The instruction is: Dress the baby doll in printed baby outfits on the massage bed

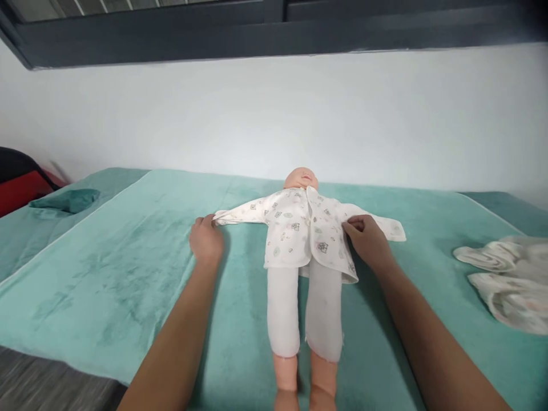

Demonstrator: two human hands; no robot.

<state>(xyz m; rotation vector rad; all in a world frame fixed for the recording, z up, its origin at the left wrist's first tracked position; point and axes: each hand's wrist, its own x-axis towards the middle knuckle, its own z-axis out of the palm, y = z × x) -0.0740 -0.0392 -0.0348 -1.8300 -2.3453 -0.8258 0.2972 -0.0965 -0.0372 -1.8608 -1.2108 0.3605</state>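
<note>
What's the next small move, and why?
Probably shift the right hand out to the unheld cuff and pinch it. The left hand pinches the opposite cuff, while the right is farther in, fingertips at the side of the jacket, so only one cuff is held.

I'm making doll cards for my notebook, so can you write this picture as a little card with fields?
Doll: on its back, head nearest the wall
Shirt: white, printed, over the doll's body
Left hand: pinching the end of one sleeve
Right hand: touching the shirt beside the other sleeve
Underneath: green blanket
Far right: white cloth items
</note>
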